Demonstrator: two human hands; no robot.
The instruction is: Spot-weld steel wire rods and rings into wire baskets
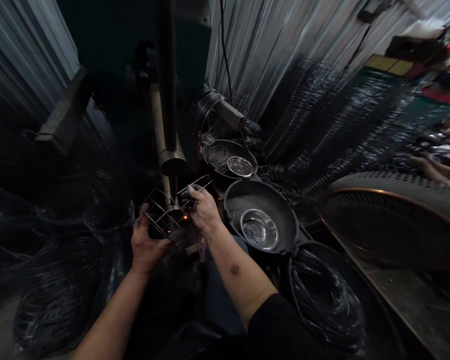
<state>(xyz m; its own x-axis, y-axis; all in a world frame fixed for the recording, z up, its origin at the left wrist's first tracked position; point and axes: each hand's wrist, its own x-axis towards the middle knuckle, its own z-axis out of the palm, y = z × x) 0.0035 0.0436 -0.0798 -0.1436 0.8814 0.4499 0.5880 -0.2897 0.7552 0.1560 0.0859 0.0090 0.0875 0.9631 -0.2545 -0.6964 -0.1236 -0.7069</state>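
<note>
The left hand (147, 243) covers the near corner of the wire frame (172, 212), and its fingertips are hidden behind the wires. The small parts inside the steel bowl (259, 228) are too small to tell. The wire coils (56, 295) at the left are lost in darkness. Another person's arm (437, 170) is cut by the right edge and blurred.
</note>
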